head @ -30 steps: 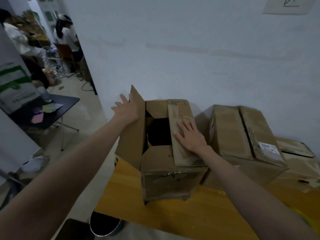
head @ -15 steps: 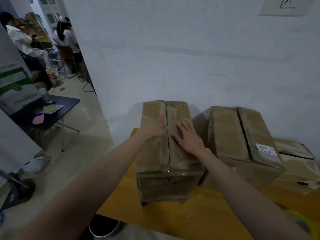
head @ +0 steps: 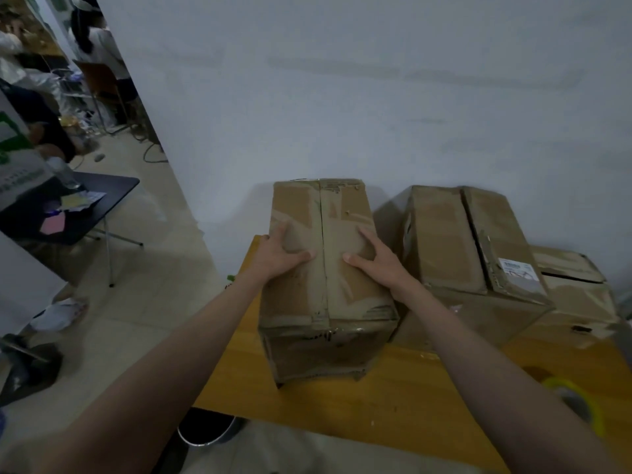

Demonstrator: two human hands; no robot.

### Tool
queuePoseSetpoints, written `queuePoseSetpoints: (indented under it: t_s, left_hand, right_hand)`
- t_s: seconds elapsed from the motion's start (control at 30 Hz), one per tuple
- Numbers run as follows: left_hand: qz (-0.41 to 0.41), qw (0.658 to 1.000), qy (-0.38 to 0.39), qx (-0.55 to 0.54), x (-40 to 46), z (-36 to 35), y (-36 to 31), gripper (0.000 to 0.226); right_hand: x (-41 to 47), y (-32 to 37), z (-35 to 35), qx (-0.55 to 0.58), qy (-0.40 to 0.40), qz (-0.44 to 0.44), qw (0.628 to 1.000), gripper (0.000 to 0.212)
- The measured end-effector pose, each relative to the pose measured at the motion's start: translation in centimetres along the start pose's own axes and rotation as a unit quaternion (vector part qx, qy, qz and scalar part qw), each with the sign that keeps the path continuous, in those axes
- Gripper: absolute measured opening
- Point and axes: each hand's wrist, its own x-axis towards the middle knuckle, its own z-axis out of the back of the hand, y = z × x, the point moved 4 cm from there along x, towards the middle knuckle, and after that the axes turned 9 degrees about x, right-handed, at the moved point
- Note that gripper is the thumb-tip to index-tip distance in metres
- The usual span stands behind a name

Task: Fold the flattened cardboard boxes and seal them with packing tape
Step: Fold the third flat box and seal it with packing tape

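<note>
Tape roll blurred behind right forearm.

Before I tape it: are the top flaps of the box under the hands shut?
Shut. Both flaps lie flat and meet along the middle seam of the box; the left hand and right hand press them down.

A cardboard box stands on a table against the wall, a left hand and right hand resting on its closed top flaps. Just to its right sits a second box, a third box beyond. A tape roll lies at the table's near right; a side table stands on the floor at left.
</note>
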Motion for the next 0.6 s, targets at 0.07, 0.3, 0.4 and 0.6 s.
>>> queuePoseSetpoints:
  t_s: [0.07, 0.3, 0.4, 0.6]
  left_hand:
    - [-0.003, 1.000, 0.012, 0.017, 0.0, 0.3, -0.4, 0.107]
    - [-0.041, 0.998, 0.013, 0.048, -0.9, 0.5, -1.8, 0.101]
    - [-0.055, 0.995, -0.011, 0.080, -1.5, -1.4, -1.2, 0.098]
    - [-0.089, 0.993, -0.013, 0.078, 0.5, -2.7, -1.7, 0.097]
  right_hand:
    - [-0.4, 0.3, 0.1, 0.001, -0.005, -0.002, 1.000, 0.085]
    - [-2.0, -0.5, 0.6, -0.023, -0.030, 0.000, 0.999, 0.084]
    - [-2.6, -2.2, 0.1, -0.068, -0.069, 0.022, 0.995, 0.081]
    - [-1.7, -4.5, 0.2, -0.057, -0.108, 0.024, 0.992, 0.080]
